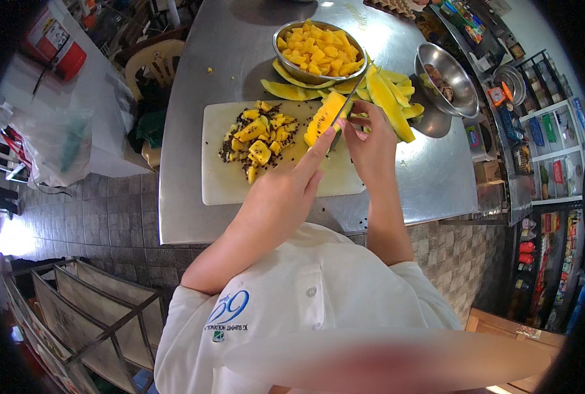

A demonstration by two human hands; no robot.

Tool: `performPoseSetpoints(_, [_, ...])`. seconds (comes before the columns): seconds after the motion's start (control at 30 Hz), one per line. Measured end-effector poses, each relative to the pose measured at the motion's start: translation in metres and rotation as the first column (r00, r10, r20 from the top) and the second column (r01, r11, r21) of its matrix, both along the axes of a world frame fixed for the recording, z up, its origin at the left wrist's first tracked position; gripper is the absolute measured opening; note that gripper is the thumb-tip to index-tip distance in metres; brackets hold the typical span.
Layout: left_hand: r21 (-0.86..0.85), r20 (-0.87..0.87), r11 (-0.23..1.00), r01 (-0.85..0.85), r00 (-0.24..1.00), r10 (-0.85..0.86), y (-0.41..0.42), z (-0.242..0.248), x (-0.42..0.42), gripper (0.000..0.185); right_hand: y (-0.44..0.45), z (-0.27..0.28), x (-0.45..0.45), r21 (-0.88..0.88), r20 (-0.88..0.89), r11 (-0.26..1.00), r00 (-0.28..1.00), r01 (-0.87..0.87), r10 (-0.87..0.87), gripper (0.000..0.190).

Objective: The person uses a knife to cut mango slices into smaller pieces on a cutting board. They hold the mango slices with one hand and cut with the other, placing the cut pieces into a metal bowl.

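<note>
My left hand [292,177] is closed around a knife [350,99], index finger stretched along it; the handle is mostly hidden. The blade lies against a wedge of yellow watermelon [324,117] with dark seeds. My right hand [372,132] grips the wedge's rind side with bent fingers. Under both hands is a white cutting board [213,184], where seedy yellow scraps [260,151] and loose black seeds lie to the left. Beyond the board, a steel bowl [278,55] is heaped with yellow watermelon chunks [322,49]. Cut rinds [390,106] are piled beside and below that bowl.
A second steel bowl [457,74] with brownish and greenish pieces stands at the right of the steel table [184,147]. Egg trays [393,6] lie at the far edge. A plastic chair [157,64] is left of the table; stocked shelves [551,157] stand at the right.
</note>
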State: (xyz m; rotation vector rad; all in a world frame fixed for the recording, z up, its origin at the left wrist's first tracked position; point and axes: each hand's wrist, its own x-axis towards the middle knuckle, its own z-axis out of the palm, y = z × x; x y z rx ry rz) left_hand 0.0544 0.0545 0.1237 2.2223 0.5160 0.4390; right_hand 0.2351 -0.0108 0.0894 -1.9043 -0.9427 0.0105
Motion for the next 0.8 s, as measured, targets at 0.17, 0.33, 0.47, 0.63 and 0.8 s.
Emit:
performPoseSetpoints(0.17, [-0.151, 0.119, 0.988, 0.015, 0.993, 0.003, -0.002, -0.009, 0.000, 0.058, -0.006, -0.001, -0.002, 0.025, -0.115, 1.000, 0.993, 0.019, -0.016, 0.032])
performPoseSetpoints(0.33, [-0.180, 0.192, 0.983, 0.033, 0.981, 0.003, -0.003, -0.017, 0.002, 0.056, -0.007, -0.010, 0.007, 0.066, -0.122, 0.997, 0.992, 0.031, -0.023, 0.033])
performPoseSetpoints(0.47, [-0.382, 0.194, 0.922, 0.061, 0.981, 0.015, -0.004, -0.018, -0.002, 0.059, -0.009, -0.023, 0.021, 0.187, -0.258, 0.982, 0.966, 0.041, 0.009, 0.040])
performPoseSetpoints(0.63, [-0.667, 0.244, 0.745, 0.021, 0.951, 0.192, -0.002, -0.017, -0.007, 0.056, -0.017, -0.032, 0.034, 0.270, -0.405, 0.961, 0.913, 0.069, 0.049, 0.040])
performPoseSetpoints(0.8, [-0.768, 0.266, 0.640, 0.022, 0.920, 0.288, 0.007, -0.021, -0.009, 0.056, -0.032, -0.022, 0.038, 0.290, -0.402, 0.950, 0.916, 0.120, 0.007, 0.038])
